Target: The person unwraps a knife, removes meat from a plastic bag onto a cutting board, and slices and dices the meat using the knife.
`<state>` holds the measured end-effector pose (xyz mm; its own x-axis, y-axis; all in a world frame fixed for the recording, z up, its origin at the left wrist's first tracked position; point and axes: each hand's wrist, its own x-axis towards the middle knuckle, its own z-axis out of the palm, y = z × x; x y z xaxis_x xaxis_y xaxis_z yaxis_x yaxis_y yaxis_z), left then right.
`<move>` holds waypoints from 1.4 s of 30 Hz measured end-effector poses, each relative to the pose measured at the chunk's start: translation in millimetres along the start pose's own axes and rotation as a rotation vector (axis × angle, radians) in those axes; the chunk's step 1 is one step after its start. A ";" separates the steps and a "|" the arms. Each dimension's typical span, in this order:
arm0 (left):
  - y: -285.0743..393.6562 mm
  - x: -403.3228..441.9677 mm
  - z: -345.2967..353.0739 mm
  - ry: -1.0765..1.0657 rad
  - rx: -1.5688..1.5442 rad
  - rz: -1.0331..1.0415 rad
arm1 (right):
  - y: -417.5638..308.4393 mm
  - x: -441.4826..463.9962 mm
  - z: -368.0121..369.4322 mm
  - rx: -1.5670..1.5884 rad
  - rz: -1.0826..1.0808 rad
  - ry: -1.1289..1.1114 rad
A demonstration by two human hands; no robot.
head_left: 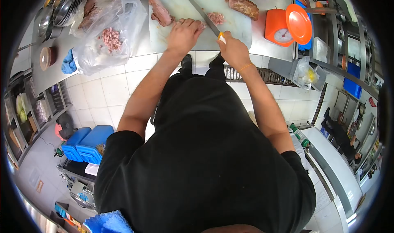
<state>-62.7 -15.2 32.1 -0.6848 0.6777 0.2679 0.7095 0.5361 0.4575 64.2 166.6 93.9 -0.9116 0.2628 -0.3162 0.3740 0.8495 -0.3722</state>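
Observation:
My right hand (234,51) grips a kitchen knife (202,14) by its white and yellow handle, its long blade pointing away to the upper left over the white cutting board (172,42). Curled fingers of my left hand (184,34) press on a small piece of meat (201,26) to the left of the blade. Just beyond that hand lies a larger pinkish slab of meat (159,10). Diced meat (216,18) is heaped against the blade's right side. Farther right on the board rests a browner, long chunk of meat (243,6).
Left of the board, a clear plastic bag (130,22) holds more diced meat (111,39). A blue cloth (69,62) and a lidded tub (47,57) sit near the counter edge. An orange scale (279,27) stands on the right. Another person (342,137) appears far right.

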 end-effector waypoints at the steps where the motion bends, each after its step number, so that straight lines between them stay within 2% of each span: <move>1: 0.0 -1.4 3.6 0.029 -0.022 -0.017 | -2.8 -3.2 -2.5 -0.014 -0.003 0.021; 4: 5.3 -0.8 7.1 0.093 -0.066 -0.052 | -13.2 -12.3 -8.7 -0.068 -0.023 0.084; 10: 6.2 3.3 -4.5 0.057 -0.087 -0.043 | -28.2 -32.3 -20.7 -0.116 -0.061 -0.017; 16: -2.1 7.7 1.3 0.025 -0.109 -0.021 | -28.4 -48.2 -20.4 -0.118 0.002 -0.114; 22: -0.8 5.0 -0.2 0.032 -0.110 -0.022 | -21.6 5.4 21.6 -0.043 -0.073 -0.003; 28: 1.7 4.3 -9.4 -0.006 -0.167 -0.066 | -28.0 15.0 -7.5 -0.068 -0.168 0.013; 30: 2.6 6.9 -14.8 -0.009 -0.166 -0.102 | -36.1 -0.3 -25.7 -0.064 -0.128 -0.034; 34: -4.7 7.0 -12.3 -0.011 -0.067 -0.044 | -45.8 -32.5 -32.7 -0.113 -0.042 -0.130; 38: -5.2 6.4 -10.6 -0.024 -0.073 -0.025 | -27.0 -28.1 9.0 -0.062 -0.037 -0.072; 42: -6.6 8.7 -9.1 -0.016 -0.064 -0.001 | -31.1 18.6 27.3 -0.013 -0.092 -0.010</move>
<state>-74.8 -17.5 39.0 -0.6824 0.6852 0.2545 0.6965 0.5039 0.5109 40.2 132.6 75.8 -0.9401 0.1790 -0.2900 0.2867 0.8754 -0.3891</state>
